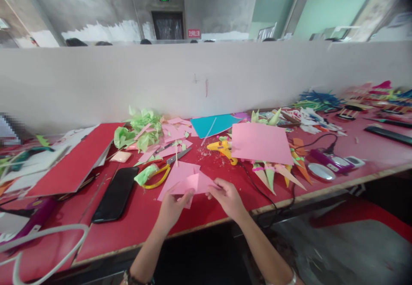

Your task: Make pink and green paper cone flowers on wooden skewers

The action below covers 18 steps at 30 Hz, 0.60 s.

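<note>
A piece of pink paper [204, 184] is held between my two hands, just above the red table. My left hand [175, 205] pinches its left part with thumb and fingers. At the right corner, my right hand [227, 197] has its fingers closed on the same paper. Another pink sheet [174, 175] lies beneath it on the table. Scissors with yellow handles [164, 177] rest just beyond my left hand, beside crumpled green paper [146, 174]. A yellow glue gun [223, 150] lies farther off, partly covered by a large pink sheet [262, 143].
A black phone [116, 195] lies to the left, near a red folder [74, 160]. Green and pink paper scraps [141, 126] and a blue sheet [212, 125] are at the back. Folded paper cones [268, 175], a cord and a purple power strip [331, 160] sit to the right.
</note>
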Tool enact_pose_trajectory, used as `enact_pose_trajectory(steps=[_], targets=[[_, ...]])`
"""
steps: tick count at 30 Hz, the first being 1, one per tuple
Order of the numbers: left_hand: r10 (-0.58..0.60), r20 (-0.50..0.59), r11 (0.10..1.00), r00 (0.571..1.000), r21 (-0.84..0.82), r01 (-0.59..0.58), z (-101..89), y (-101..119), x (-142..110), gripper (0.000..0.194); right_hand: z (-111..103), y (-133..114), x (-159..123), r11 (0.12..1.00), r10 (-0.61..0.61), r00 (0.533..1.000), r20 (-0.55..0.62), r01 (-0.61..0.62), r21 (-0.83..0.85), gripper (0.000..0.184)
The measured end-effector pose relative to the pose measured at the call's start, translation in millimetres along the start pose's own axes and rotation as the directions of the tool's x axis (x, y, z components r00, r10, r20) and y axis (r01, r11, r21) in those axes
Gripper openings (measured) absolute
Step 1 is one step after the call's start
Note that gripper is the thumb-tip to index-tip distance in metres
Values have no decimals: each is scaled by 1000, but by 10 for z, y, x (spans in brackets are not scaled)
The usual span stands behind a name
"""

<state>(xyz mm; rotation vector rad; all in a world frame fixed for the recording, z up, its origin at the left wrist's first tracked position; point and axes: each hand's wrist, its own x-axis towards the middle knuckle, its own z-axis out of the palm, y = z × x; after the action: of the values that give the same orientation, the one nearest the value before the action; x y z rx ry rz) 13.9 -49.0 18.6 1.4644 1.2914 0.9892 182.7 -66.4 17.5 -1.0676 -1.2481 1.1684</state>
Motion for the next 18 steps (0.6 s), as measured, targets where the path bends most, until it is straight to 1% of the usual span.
enact_pose_trajectory(steps=[2,3,5,6,8,10,12,18], targets=[[-9,-36,1000,999,-14,8,1,48,0,29,8,13,23,998,-10,1000,-26,12,61,19],[-20,-56,999,998,-28,18,3,71,-4,30,18,26,34,994,-7,999,-53,13,107,21],[-48,-103,997,994,-58,42,15,104,-15,32,52,58,50,977,25,995,-93,-5,211,36],[-59,-125,996,990,-76,49,25,113,-21,34,74,74,55,966,45,995,-90,-21,256,40],[-65,-141,992,988,-115,49,48,113,-31,35,120,99,54,955,76,997,-32,-63,290,35],[-54,-114,988,992,-148,36,67,94,-37,36,159,104,43,959,92,995,38,-99,264,27],[-45,-71,987,996,-157,34,74,63,-35,36,184,96,30,969,99,993,67,-111,222,27],[-56,18,993,998,-103,58,43,-40,4,33,182,102,14,974,113,993,36,-118,193,23]])
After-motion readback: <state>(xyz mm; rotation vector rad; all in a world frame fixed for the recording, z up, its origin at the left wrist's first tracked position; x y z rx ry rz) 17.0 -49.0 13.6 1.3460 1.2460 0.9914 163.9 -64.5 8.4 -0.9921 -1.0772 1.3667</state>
